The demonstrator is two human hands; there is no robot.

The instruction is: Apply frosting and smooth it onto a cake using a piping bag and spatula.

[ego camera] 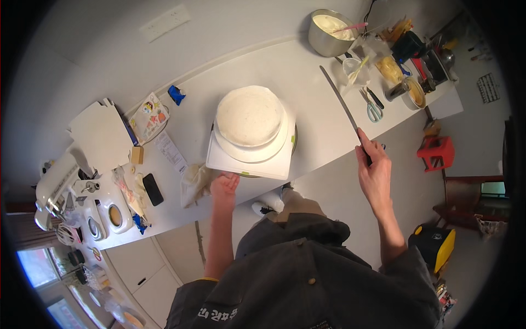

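A round cake [250, 116] coated in white cream sits on a square white board [263, 169]. Beneath that board, the rim of a turntable [295, 140] shows at the right and front. My left hand [224, 184] is at the front left of the turntable, fingertips by its rim; whether they grip it is unclear. Right beside that hand lies a crumpled cream-coloured cloth [194, 185]. Away to the right, my right hand [374, 166] holds a long icing spatula [339, 98] by its dark handle. The blade points up and left over the table, apart from the cake.
A steel bowl of cream [330, 39] stands at the back right. Scissors [374, 112] and a plastic cup [356, 70] lie near the spatula. On the left are a phone [153, 189], a paper slip [170, 152], a piping bag [130, 193] and a stand mixer [61, 181].
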